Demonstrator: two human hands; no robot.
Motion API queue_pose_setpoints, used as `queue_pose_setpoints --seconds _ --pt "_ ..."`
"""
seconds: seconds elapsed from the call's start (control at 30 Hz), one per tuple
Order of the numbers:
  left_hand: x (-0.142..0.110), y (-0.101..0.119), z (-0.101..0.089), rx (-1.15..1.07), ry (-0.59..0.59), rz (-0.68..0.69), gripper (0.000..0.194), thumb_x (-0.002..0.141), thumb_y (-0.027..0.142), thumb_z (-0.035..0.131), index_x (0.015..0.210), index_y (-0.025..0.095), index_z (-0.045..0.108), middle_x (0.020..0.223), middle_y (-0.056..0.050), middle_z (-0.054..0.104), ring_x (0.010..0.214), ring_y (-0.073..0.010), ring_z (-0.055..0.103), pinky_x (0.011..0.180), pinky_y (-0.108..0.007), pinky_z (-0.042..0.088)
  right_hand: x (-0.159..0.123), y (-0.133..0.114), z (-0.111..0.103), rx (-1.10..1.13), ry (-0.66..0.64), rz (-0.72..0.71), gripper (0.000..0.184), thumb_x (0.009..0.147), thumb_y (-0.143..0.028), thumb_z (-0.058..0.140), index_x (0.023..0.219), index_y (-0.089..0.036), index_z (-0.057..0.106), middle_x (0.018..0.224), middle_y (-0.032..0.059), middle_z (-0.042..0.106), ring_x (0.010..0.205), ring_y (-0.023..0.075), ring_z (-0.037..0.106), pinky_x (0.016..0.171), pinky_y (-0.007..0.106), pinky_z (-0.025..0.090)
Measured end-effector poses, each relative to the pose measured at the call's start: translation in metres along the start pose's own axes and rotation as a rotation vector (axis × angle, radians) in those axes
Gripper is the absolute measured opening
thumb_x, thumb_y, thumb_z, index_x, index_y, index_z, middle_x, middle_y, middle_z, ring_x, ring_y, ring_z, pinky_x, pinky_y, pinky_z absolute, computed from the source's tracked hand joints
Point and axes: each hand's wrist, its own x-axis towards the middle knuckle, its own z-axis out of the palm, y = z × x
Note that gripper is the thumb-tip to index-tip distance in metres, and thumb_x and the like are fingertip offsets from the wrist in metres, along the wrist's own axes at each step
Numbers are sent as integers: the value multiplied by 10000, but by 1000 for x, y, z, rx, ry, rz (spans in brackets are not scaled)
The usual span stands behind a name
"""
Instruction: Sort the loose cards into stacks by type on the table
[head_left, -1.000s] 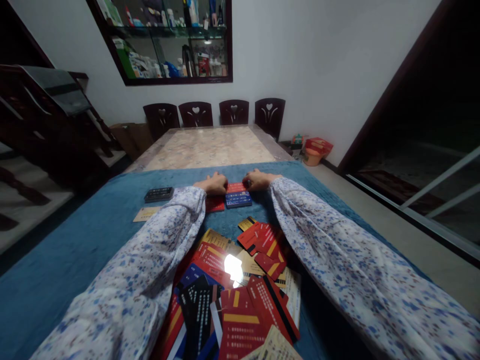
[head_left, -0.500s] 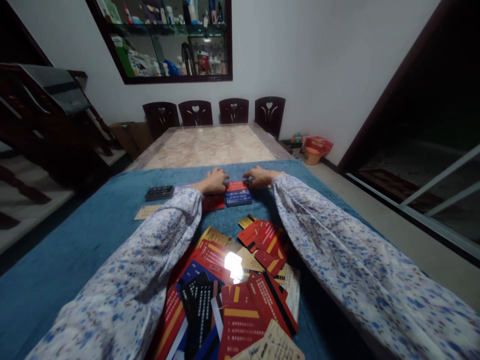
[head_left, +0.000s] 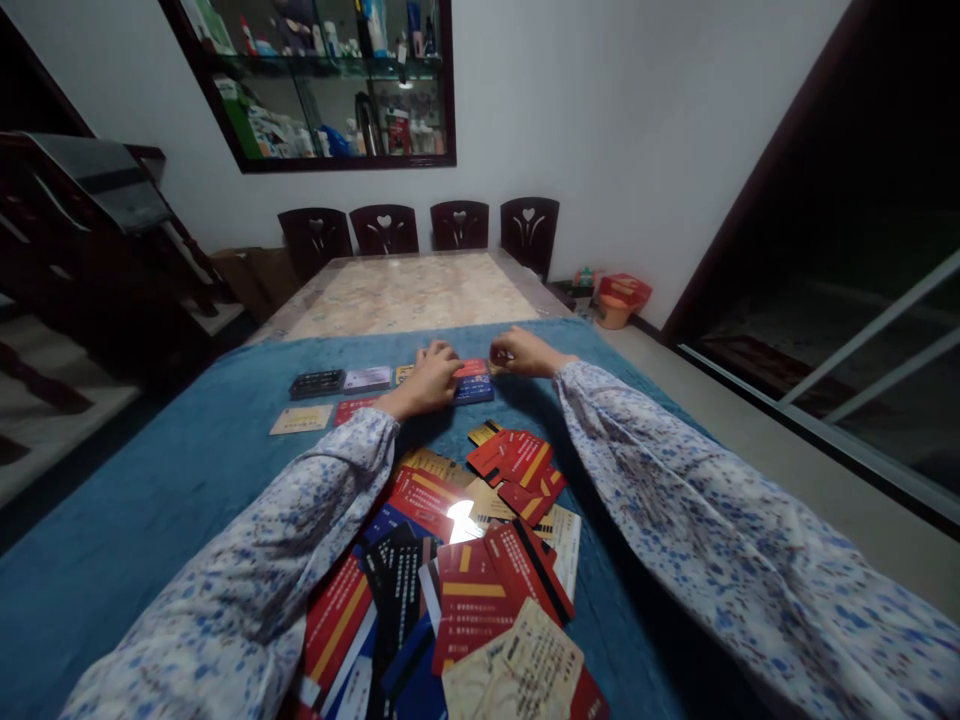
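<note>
My left hand (head_left: 430,378) is over the row of cards, its bent fingers apart and its fingertips at the left edge of a red card stack (head_left: 472,367). A blue card stack (head_left: 474,389) lies just in front of that. On the right side, my right hand (head_left: 523,353) has its fingers pinched on a tan card (head_left: 495,369), mostly hidden by them. Left of my left hand are a black card stack (head_left: 317,384), a silvery card stack (head_left: 367,378), a beige card (head_left: 300,419) and a red card (head_left: 352,409). Part of a yellow card (head_left: 403,373) shows behind my left hand.
A loose heap of red, blue, black and beige cards (head_left: 472,610) spreads between my forearms, with a bright glare on it. The blue cloth (head_left: 187,480) covers the near table. Beyond are the bare tabletop (head_left: 420,290) and several dark chairs (head_left: 386,230).
My left hand has shifted onto the left edge of the red stack. My right hand's fingers have closed into a pinch. The view has turned slightly, uncovering the silvery stack and red card.
</note>
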Motion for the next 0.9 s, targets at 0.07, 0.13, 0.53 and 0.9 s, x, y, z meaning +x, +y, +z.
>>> queue_pose_setpoints --seconds 0.07,0.13,0.53,0.9 --pt "-6 8 0 6 -1 11 348 923 165 487 1159 155 743 1305 -177 634 1342 -356 427 1048 -552 402 -11 -5 -3 -9 -2 0 272 874 -148 606 1075 -179 786 1046 83 780 966 219 633 859 287 404" --pt "-12 16 1 8 -10 30 334 916 168 503 1150 158 742 1295 -173 638 1332 -355 432 1052 -555 397 -22 -10 -5 -23 2 10 291 857 -113 597 1070 -185 781 1046 86 773 985 231 611 823 290 391" --pt "-53 64 3 -63 -30 151 269 959 188 506 1089 179 741 1262 -157 656 1328 -344 427 1077 -568 381 -87 -20 11 58 25 -66 194 872 -117 592 946 -203 749 994 80 739 955 236 562 806 314 362" --pt "-74 101 6 -85 -54 255 246 959 150 520 1106 180 714 1268 -146 659 1343 -349 427 1047 -563 357 -133 -24 36 200 163 -190 228 898 -136 604 1049 -199 763 1095 102 745 980 245 565 891 395 420"
